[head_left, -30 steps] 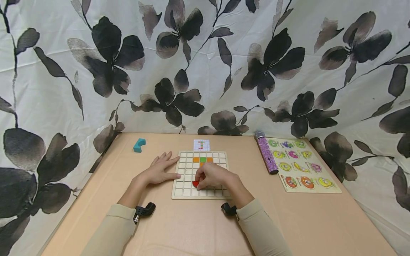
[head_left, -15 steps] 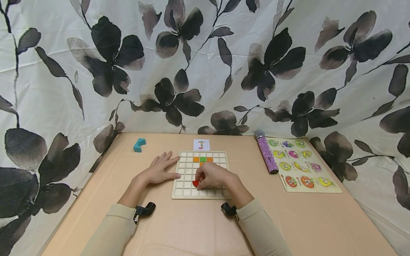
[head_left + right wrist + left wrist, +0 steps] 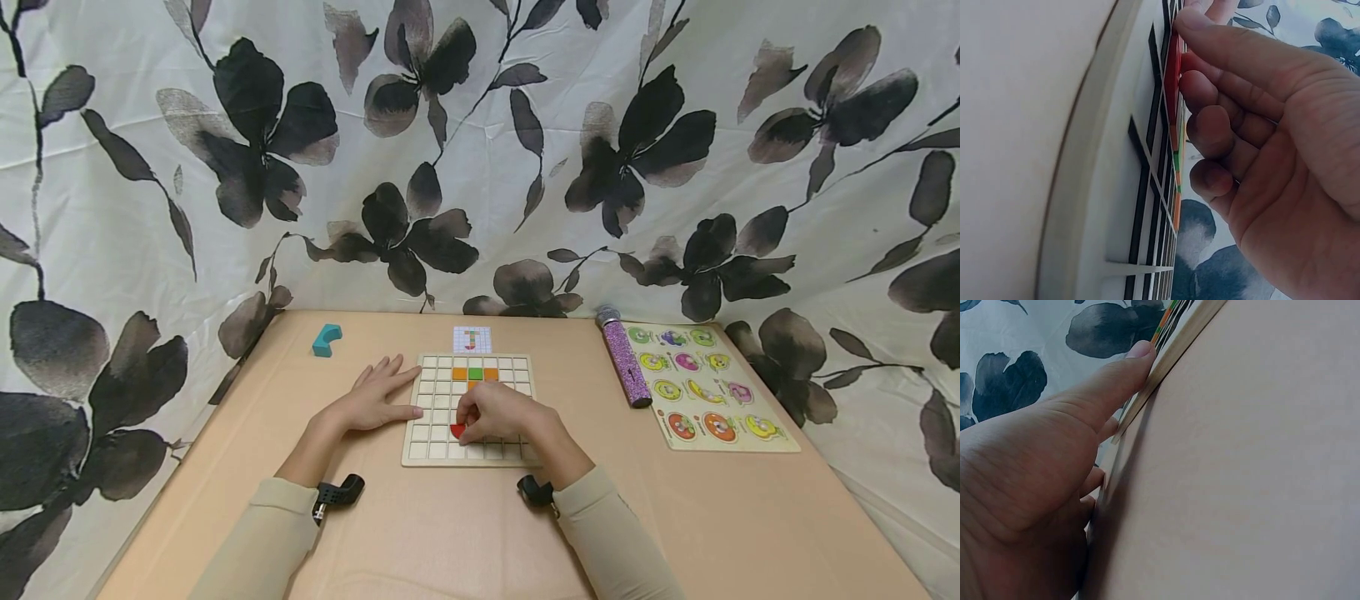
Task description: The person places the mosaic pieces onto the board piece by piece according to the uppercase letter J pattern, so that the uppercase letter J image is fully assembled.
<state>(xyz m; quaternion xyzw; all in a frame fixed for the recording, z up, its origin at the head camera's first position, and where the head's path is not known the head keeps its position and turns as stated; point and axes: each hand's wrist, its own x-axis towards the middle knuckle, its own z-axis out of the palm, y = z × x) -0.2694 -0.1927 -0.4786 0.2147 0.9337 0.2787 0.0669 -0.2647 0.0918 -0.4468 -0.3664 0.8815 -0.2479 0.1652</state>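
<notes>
A grid board [image 3: 429, 451] with white squares lies mid-table. My left hand [image 3: 369, 400] rests with spread fingers at its left side, thumb [image 3: 1129, 365] and index finger reaching the board's edge. Over the lower middle of the grid, my right hand [image 3: 501, 414] pinches a red tile [image 3: 456, 431] between thumb and curled fingers. That hand covers much of the grid's right half. In the right wrist view the red tile [image 3: 1174, 81] sits right at the board's surface under the fingertips. Near the top of the grid, a green tile [image 3: 476, 374] lies between two orange tiles [image 3: 460, 374], with more orange below.
A small pattern card [image 3: 472, 339] lies beyond the board. At the back left sits a teal block [image 3: 326, 340]. On the right are a purple glittery tube [image 3: 627, 362] and a fruit picture board [image 3: 716, 396]. A floral cloth [image 3: 525, 167] hangs behind the table.
</notes>
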